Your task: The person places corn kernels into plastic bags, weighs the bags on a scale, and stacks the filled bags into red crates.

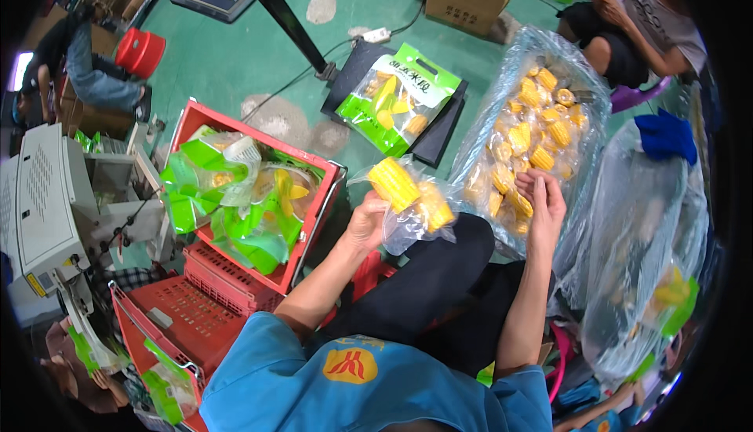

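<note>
Clear plastic-wrapped corn pieces (412, 193) are held by my left hand (367, 220) above my knee; at least two yellow chunks show. My right hand (542, 196) hovers at the near side of a plastic-lined bin (479, 120), its fingers bent and no object seen in them. Wrapped corn chunks (529, 120) fill that bin in a loose heap. Whether my right fingertips touch the corn below them I cannot tell. Beyond my left hand, a filled green and white corn bag (400, 99) lies on the black platform of a floor scale (441, 138).
At left, a red crate (317, 226) of filled bags rests by stacked red crates (194, 314). A grey machine (53, 196) stands farther left. The scale's post (297, 29) and cable rise ahead. Another plastic-lined bin (623, 226) is at right. A seated person (641, 26) sits beyond the corn.
</note>
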Tool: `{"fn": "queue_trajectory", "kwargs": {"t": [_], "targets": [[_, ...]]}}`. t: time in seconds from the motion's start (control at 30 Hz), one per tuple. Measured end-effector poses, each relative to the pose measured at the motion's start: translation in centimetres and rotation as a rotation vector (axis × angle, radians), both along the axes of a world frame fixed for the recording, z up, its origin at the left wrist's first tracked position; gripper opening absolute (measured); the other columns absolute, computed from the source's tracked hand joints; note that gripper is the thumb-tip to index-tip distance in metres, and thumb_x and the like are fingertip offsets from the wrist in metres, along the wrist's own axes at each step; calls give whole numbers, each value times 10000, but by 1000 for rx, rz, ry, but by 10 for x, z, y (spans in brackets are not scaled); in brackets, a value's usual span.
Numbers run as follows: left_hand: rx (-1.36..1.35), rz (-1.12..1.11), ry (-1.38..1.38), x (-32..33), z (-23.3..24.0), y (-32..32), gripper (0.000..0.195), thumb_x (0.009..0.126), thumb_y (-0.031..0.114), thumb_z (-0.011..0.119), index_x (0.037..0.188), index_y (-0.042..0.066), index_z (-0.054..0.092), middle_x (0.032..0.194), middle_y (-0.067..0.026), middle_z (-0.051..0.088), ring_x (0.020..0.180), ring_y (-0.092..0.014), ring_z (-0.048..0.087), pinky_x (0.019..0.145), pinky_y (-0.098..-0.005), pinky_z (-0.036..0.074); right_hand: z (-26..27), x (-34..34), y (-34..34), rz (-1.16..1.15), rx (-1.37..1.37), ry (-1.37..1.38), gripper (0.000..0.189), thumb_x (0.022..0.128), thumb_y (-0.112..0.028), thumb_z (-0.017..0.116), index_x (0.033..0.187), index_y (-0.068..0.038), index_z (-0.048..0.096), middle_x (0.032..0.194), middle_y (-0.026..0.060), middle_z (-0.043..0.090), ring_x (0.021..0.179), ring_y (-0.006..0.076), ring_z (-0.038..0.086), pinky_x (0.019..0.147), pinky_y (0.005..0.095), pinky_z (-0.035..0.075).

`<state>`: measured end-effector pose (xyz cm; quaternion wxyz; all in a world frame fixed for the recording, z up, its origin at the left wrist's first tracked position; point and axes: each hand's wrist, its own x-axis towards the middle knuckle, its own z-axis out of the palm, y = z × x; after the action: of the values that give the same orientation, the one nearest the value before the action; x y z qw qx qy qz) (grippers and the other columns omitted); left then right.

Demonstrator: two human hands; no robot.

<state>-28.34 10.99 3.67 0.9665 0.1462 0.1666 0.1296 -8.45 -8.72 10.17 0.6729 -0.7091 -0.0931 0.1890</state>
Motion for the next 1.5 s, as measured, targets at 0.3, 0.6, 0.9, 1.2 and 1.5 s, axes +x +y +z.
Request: {"fn": "queue_trajectory", "kwargs": {"t": [0.3, 0.6, 0.9, 1.2, 1.5], "targets": [[-220, -259, -261, 64, 98, -65, 469, 719, 220, 562, 1120, -13, 492, 1023, -136, 571, 963, -270, 556, 940, -411, 434, 53, -34, -73, -243, 212, -1, 229, 928, -207, 524, 1013, 1, 567, 943, 114, 639, 862, 163, 624, 769, 279, 501], [-72, -463, -289, 151, 145, -131, 592, 649, 250, 676, 1168, 24, 504, 1123, -140, 567, 1033, -287, 540, 946, -435, 431, 172, 52, -190, -544, 95, -606, 125, 875, -104, 559, 906, 15, 580, 837, 56, 633, 717, 99, 573, 646, 229, 464], [-351, -508, -292, 238, 115, -152, 576, 656, 248, 648, 1176, 35, 522, 1124, -157, 576, 1035, -320, 553, 942, -461, 440, 127, 275, -199, -392, -1260, -1111, 520, 748, -112, 629, 1238, -143, 459, 1246, 148, 452, 1081, 367, 467, 838, 461, 465], [-327, -571, -366, 256, 89, -138, 674, 618, 173, 659, 1240, 7, 460, 1124, -162, 580, 1007, -312, 583, 923, -444, 472, 91, 371, -221, -392, -1324, -1085, 398, 727, -143, 683, 1091, -191, 529, 1266, 206, 414, 993, 475, 500, 802, 495, 479], [273, -481, -348, 252, 105, -150, 522, 682, 148, 644, 1173, 26, 515, 1114, -69, 578, 1064, -189, 529, 975, -360, 382, 208, 132, -203, -598, -110, -709, 308, 823, -222, 639, 1043, -17, 574, 927, 9, 561, 863, 102, 511, 793, 235, 392]]}}
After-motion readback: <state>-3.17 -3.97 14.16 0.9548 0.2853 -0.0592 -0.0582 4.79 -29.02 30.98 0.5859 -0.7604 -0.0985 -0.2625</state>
